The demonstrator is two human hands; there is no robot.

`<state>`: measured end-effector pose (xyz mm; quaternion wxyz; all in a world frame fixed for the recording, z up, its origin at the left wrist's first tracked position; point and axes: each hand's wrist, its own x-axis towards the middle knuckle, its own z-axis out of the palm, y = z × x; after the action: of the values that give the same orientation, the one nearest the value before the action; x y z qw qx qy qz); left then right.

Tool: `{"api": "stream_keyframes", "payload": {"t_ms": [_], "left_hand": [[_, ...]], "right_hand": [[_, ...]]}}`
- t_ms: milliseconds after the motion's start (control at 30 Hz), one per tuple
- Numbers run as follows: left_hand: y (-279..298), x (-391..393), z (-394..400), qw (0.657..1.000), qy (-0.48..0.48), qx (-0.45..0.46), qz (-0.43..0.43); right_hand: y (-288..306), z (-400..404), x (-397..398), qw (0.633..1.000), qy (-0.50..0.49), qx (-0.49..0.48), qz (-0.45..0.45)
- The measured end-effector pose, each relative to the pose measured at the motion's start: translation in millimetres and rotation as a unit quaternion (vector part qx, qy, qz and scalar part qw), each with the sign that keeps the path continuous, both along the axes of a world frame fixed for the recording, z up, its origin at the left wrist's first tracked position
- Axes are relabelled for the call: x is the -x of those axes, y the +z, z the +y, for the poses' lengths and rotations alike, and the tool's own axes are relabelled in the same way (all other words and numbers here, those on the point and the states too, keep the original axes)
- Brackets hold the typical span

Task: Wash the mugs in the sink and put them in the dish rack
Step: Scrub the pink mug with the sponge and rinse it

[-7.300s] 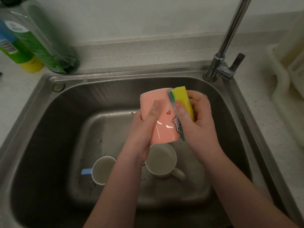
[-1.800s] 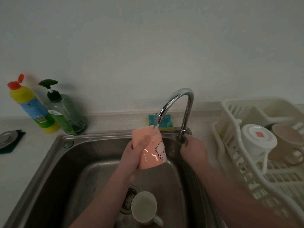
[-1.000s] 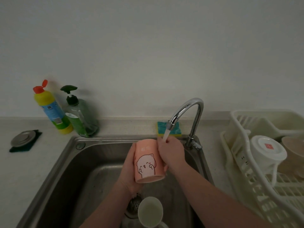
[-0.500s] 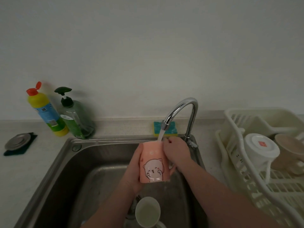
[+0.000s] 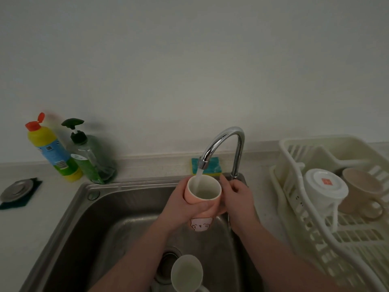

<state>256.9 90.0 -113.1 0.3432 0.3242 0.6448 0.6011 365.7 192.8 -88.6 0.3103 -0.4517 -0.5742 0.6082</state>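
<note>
My left hand [image 5: 181,207] grips a pink mug with a cartoon face [image 5: 201,223], mouth up under the running tap [image 5: 223,142]. Water streams into the mug. My right hand [image 5: 237,197] holds the mug's right side, fingers curled by the rim. A white mug [image 5: 186,272] lies in the steel sink [image 5: 88,228] near the drain. In the cream dish rack [image 5: 294,157] at the right sit an upturned white mug [image 5: 324,188] and a beige mug [image 5: 362,192].
A yellow-and-teal sponge [image 5: 212,167] lies behind the tap. A yellow bottle [image 5: 52,150] and a green pump bottle [image 5: 90,157] stand at the back left. A metal sink plug [image 5: 17,189] rests on a dark pad on the left counter.
The pink mug has turned from bottom-up to mouth-up under the water. The sponge used earlier now lies behind the tap, and my right hand came from the tap handle to the mug.
</note>
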Motion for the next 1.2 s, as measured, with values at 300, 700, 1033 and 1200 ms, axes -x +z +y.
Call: {"api": "stream_keyframes", "payload": {"t_ms": [300,700,1033,1200], "left_hand": [[-4.7,-8.7,0.2,0.989,0.026,0.002,-0.148],[-5.1,-22.7,26.0,0.941,0.034,0.033,-0.335],[-9.4,-15.4,14.8,0.977,0.089,0.056,-0.186],[5.3,2.9,-10.0,0.983,0.071,0.084,-0.15]], "right_hand": [[6.2,-1.3,-4.2,0.985,0.081,0.148,0.017],[25.3,17.9,-19.5,0.984,0.142,0.091,-0.056],[12.3,19.3,-15.9,0.952,0.161,0.262,0.011],[-1.0,-0.1,-4.5,0.923,0.193,0.324,0.075]]}}
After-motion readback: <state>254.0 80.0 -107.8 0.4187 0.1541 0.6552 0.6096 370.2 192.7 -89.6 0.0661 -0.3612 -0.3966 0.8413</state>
